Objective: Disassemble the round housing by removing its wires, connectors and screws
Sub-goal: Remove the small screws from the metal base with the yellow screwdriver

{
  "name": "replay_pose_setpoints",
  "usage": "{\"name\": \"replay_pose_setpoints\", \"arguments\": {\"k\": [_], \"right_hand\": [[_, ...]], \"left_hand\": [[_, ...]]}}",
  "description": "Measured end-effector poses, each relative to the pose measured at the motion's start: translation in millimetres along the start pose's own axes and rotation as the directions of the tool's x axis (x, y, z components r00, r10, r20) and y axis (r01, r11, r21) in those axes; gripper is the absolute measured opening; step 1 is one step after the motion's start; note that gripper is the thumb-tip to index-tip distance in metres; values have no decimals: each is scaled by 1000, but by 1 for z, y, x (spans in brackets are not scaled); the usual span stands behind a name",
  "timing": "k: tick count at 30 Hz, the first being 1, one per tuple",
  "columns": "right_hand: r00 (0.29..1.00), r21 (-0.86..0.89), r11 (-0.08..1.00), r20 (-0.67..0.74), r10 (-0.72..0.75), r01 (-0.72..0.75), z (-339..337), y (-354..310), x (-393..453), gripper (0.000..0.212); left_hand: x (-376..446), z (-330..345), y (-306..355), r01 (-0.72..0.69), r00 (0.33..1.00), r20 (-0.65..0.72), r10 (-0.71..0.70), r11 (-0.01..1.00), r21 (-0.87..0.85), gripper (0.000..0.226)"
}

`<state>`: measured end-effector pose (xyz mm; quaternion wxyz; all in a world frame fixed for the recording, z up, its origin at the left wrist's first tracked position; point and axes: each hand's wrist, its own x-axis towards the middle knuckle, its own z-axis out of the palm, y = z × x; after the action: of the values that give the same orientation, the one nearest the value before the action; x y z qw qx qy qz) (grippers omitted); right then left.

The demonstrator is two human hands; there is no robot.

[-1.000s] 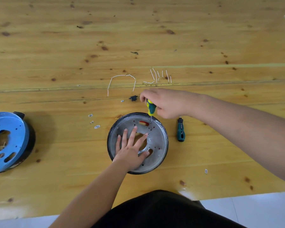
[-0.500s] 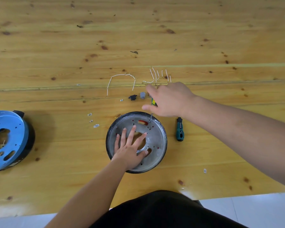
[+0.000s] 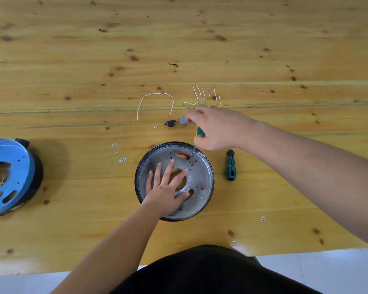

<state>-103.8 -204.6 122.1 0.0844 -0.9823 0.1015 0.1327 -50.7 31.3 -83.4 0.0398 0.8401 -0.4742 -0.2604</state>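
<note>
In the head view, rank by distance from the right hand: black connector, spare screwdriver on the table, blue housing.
From the right hand:
1. Black connector, just to its left.
2. Spare screwdriver, lying below it, right of the round housing.
3. Blue housing, at the far left edge.

I have one view only, from the camera on the person's head. It looks forward and steeply down onto the wooden worktop, close enough that both forearms enter from the bottom edge and the dark-clothed lap fills the lower middle. The wide lens bends the worktop's plank lines into curves. The round housing sits just below centre, and pale floor shows along the near edge of the worktop.
</note>
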Motion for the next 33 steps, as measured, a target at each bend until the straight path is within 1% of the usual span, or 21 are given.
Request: {"name": "replay_pose_setpoints", "arguments": {"k": [2,3,4,5,6,7,8,10,11,12,14,16,20,24,28,33], "right_hand": [[988,-113,982,-63,143,-149,1,2,3,49],[987,-120,981,-60,148,-154,2,4,5,48],[993,-89,990,-35,109,-112,2,4,5,41],[999,-26,999,-5,39,-39,2,6,3,36],[999,39,999,24,-31,30,2,7,2,37],[997,80,995,35,-63,60,2,7,-1,41],[999,72,997,27,-42,40,3,6,-2,42],[997,-22,997,-20,69,-70,5,6,-1,40],[996,-44,995,-20,88,-89,6,7,0,37],[997,-17,997,-6,71,-71,6,8,0,30],[1000,91,996,21,11,-13,4,10,-2,13],[1000,142,990,24,3,-7,4,12,-6,18],[1000,204,979,-8,21,-19,8,16,-10,17],[999,236,972,-37,14,-5,9,18,-14,18],[999,260,965,-38,24,-13,7,19,-16,20],[998,275,961,-54,30,-14,7,18,-19,18]], "left_hand": [[0,0,0,3,1000,0,-3,1000,-2,68],[0,0,0,3,1000,-1,-3,1000,-1,68],[0,0,0,3,1000,-2,-3,1000,-1,67],[0,1,0,3,1000,-2,-3,1000,-3,67],[0,1,-1,2,1000,-5,-2,1000,-4,67],[0,1,-1,0,1000,-8,0,1000,-4,67],[0,1,-1,-2,1000,-10,2,1000,-3,67],[0,2,-1,-4,1000,-9,4,1000,-6,67],[0,2,-1,-4,1000,-9,4,1000,-8,67],[0,2,-1,-4,1000,-9,4,1000,-7,67],[0,1,-1,-4,1000,-11,4,1000,-7,67],[0,0,0,-1,1000,-10,1,1000,-7,67],[-1,0,1,3,1000,-8,-3,1000,1,68],[0,-1,1,8,1000,5,-8,1000,7,71],[-1,-2,1,7,1000,2,-7,1000,5,69],[-2,-1,1,4,1000,-9,-4,1000,-14,70]]}}
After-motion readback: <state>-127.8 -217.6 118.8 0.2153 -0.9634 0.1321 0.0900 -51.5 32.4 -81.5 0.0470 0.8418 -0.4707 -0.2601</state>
